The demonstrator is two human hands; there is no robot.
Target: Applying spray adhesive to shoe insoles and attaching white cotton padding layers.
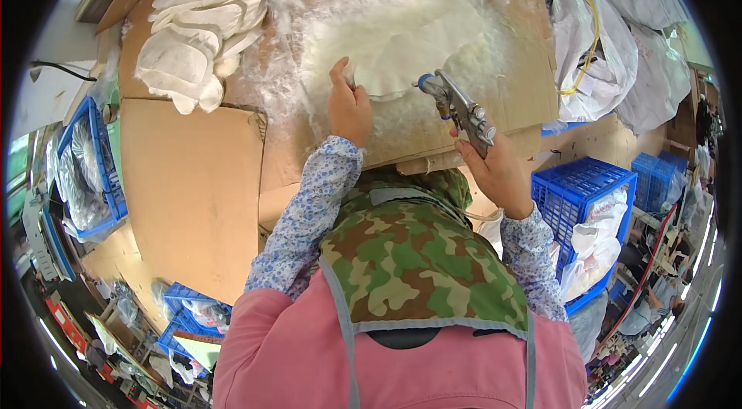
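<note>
Spray gun point(466, 110) clamped in grip of R hand point(500, 169), aimed twd white piece point(396, 61); L hand point(352, 111) at its edge, can't tell if pinching.

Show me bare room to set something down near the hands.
Largest: brown cardboard panel, nearside of the white pad pile, left of the left sleeve; can't confirm it's level. Smaller: cardboard strip between spray gun and white bags. Crowded: middle, with white fluff beyond the left hand and spray gun.
</note>
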